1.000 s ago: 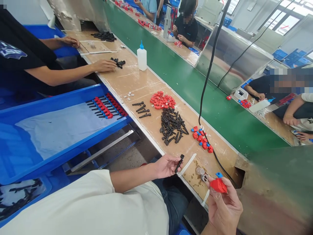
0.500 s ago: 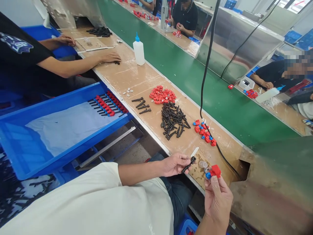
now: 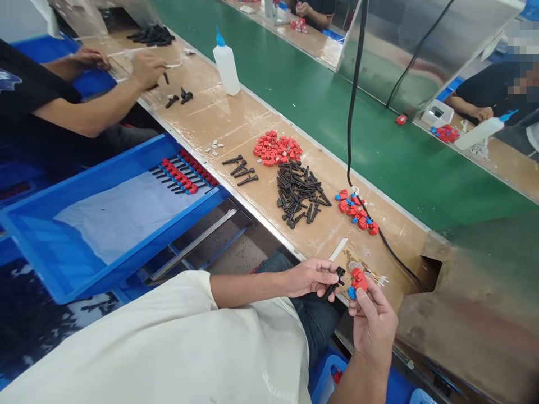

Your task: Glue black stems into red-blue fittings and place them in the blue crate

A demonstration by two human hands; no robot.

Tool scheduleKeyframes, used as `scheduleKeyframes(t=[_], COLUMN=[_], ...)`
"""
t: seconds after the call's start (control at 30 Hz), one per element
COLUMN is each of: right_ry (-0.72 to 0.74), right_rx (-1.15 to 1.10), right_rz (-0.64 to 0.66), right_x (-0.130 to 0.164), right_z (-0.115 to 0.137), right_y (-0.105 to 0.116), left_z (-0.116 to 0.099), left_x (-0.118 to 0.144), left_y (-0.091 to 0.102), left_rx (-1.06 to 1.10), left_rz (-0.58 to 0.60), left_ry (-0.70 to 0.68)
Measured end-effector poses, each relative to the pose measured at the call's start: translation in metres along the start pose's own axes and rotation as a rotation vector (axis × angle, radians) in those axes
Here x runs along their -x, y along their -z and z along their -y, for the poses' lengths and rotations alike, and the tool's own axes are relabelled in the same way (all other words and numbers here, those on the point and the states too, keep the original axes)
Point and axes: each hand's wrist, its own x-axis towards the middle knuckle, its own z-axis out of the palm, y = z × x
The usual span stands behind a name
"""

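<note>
My left hand (image 3: 314,279) is closed on a black plastic stick-like part (image 3: 332,285), its blocky head pointing up. In my right hand (image 3: 373,317) a red plastic piece with a blue end (image 3: 357,282) is pinched between thumb and fingers. The two parts are close together over the bench's front edge, with a small gap between them. Behind them are a white flat stick (image 3: 338,249) and a small clear cup, partly hidden by the red piece. Farther up the bench lie a pile of black parts (image 3: 300,193), a pile of red pieces (image 3: 275,149) and several red-and-blue pieces (image 3: 357,211).
A blue tray (image 3: 80,283) at left holds rows of assembled red-and-black pieces on white sheeting. A black cable (image 3: 353,112) hangs down to the bench. A white squeeze bottle (image 3: 227,67) stands near the green belt (image 3: 286,95). A co-worker's arm (image 3: 96,106) reaches across at left.
My right hand has brought the red-and-blue piece left, closer to the black part in my left hand. The co-worker's hand has lifted, uncovering small black parts on the bench.
</note>
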Motion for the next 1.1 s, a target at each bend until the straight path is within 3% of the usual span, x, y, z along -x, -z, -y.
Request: scheduleKeyframes(t=[0.87,1.1], right_ry=[0.033,0.128], right_rx=[0.06,0.202], right_rz=[-0.01,-0.01], right_x=[0.001,0.004], right_z=[-0.008,-0.014], right_y=[-0.003,-0.005], left_z=[0.007,0.007], left_x=[-0.001,-0.001], left_y=[0.002,0.005], left_rx=[-0.096,-0.286], left_rz=[-0.034,-0.056], left_ry=[-0.027,-0.147])
